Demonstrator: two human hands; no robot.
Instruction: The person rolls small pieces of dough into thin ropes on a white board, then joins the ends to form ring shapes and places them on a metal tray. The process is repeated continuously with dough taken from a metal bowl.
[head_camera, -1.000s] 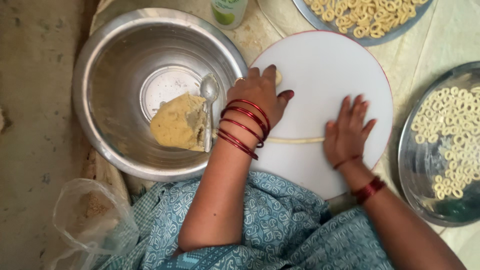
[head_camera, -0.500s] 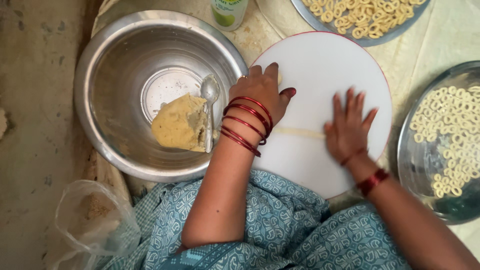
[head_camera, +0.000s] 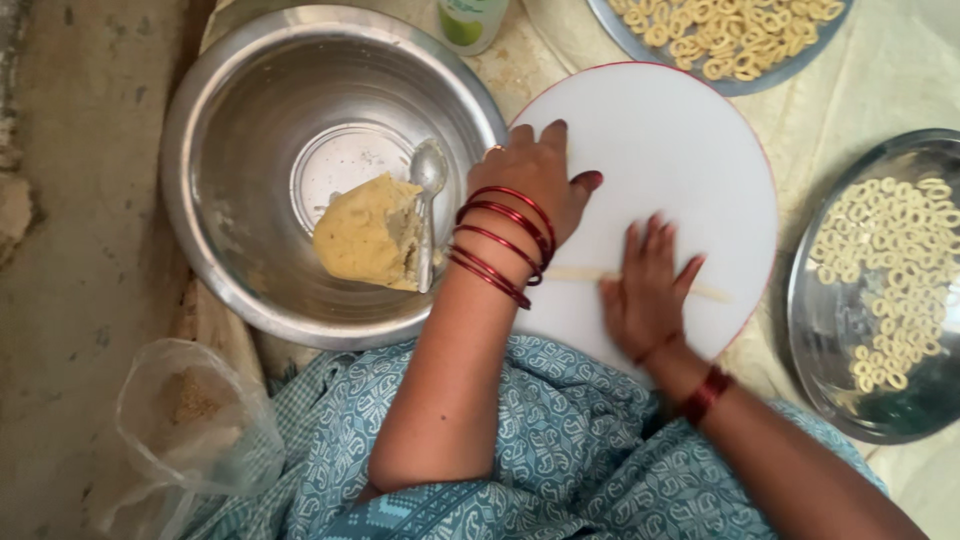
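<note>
A thin rope of pale dough (head_camera: 580, 273) lies across a round white board (head_camera: 680, 160). My right hand (head_camera: 645, 290) presses flat on the rope with fingers spread. Near the board's left edge rests my left hand (head_camera: 530, 185), palm down, red bangles on the wrist, fingers apart; whether dough lies under it is hidden. To the left stands a large steel bowl (head_camera: 230, 120) holding a lump of yellow dough (head_camera: 368, 232) and a spoon (head_camera: 428, 200).
A steel plate (head_camera: 830, 330) of small dough rings sits at the right, and another plate of rings (head_camera: 730, 40) at the top. A green-and-white bottle (head_camera: 470, 20) stands behind the bowl. A clear plastic bag (head_camera: 185, 430) lies at lower left.
My right hand has slid left along the dough rope toward my left hand, and the rope now sticks out to its right. The left hand has stayed in place.
</note>
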